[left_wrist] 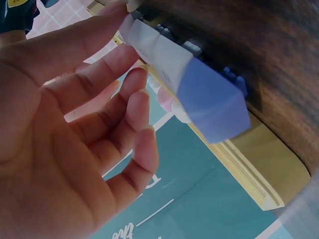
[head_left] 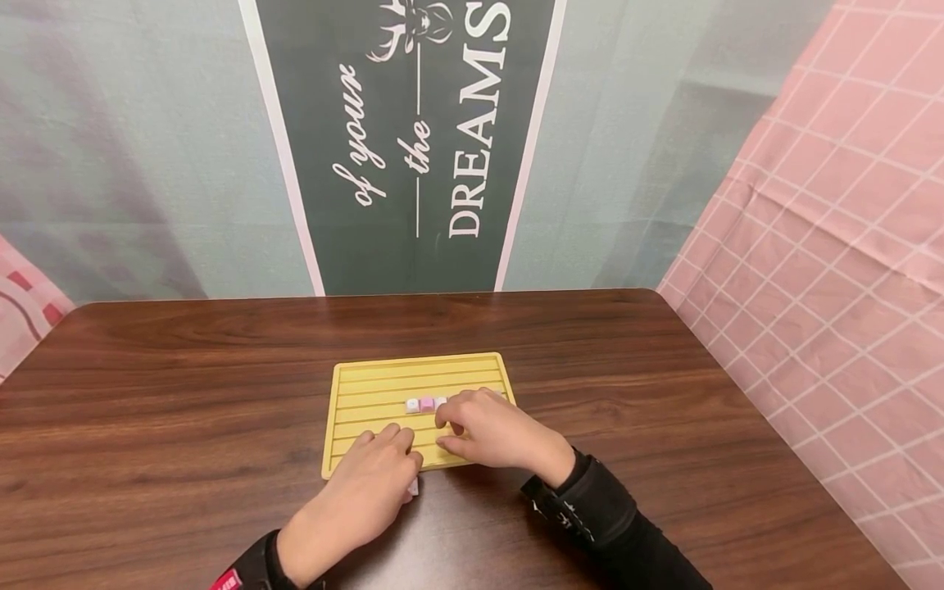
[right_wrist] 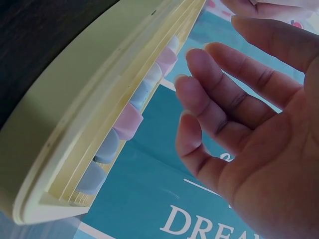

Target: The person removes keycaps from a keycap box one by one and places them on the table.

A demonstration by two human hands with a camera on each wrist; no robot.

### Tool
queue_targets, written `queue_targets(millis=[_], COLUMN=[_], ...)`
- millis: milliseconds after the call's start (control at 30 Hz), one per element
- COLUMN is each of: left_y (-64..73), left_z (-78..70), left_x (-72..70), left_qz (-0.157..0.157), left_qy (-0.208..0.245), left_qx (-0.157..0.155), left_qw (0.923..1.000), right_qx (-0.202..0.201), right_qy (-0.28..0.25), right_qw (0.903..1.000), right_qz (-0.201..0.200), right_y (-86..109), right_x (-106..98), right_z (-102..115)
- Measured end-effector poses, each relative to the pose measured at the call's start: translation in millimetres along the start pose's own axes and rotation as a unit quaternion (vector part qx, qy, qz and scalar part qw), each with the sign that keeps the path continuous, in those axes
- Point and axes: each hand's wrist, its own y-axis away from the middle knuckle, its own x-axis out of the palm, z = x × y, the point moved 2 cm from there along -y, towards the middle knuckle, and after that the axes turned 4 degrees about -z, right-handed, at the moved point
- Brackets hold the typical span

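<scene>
My left hand (head_left: pixel 376 483) is over the table just in front of the yellow tray (head_left: pixel 369 387). In the left wrist view its thumb and index finger pinch the far end of a short row of keycaps, white keycaps (left_wrist: pixel 169 62) and a blue keycap (left_wrist: pixel 212 102), while the other fingers curl loosely. My right hand (head_left: pixel 490 430) hovers above the tray's right part. Its fingers are loosely bent, with nothing seen between them. Beneath it, a row of keycaps sits in a tray groove, among them a white keycap (head_left: pixel 412 406) and a pink keycap (right_wrist: pixel 128 122). The hand partly hides this row.
The brown wooden table (head_left: pixel 184 393) extends around the tray on all sides. Behind it hangs a grey-green cloth (head_left: pixel 590 164) with white lettering on a dark panel. A pink checked cloth (head_left: pixel 833 270) borders the right side.
</scene>
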Motion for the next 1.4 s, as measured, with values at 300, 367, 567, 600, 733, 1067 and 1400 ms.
queue_targets(millis=[300, 367, 567, 600, 733, 1067, 1400], left_y=[-1.2, -1.1, -0.5, -0.6, -0.6, 0.4, 3.1], left_z=[0.4, 0.4, 0.9, 1.0, 0.9, 1.7, 13.9], left_x=[-1.2, -1.3, -1.1, -1.1, -1.1, -7.9, -27.0], left_qz=[0.005, 0.004, -0.001, -0.001, 0.0, 0.004, -0.009], left_qy=[-0.001, 0.0, 0.002, 0.001, 0.002, 0.007, 0.006], left_qx=[-0.005, -0.006, -0.006, -0.007, -0.006, -0.013, -0.04], left_qw=[1.0, 1.0, 1.0, 1.0, 1.0, 0.9999, 0.9991], right_qx=[0.003, 0.003, 0.001, 0.001, 0.0, 0.001, -0.004], right_qy=[-0.005, -0.006, -0.009, -0.01, -0.01, -0.009, -0.007], right_qw=[1.0, 1.0, 0.9999, 0.9999, 0.9999, 0.9999, 1.0], right_qz=[0.005, 0.006, 0.007, 0.008, 0.009, 0.005, -0.002], right_y=[-0.7, -0.9, -1.2, -1.2, -1.1, -0.7, 0.0], right_x=[0, 1, 2, 2, 2, 1, 0], right_z=[0, 0, 1, 1, 1, 0, -1])
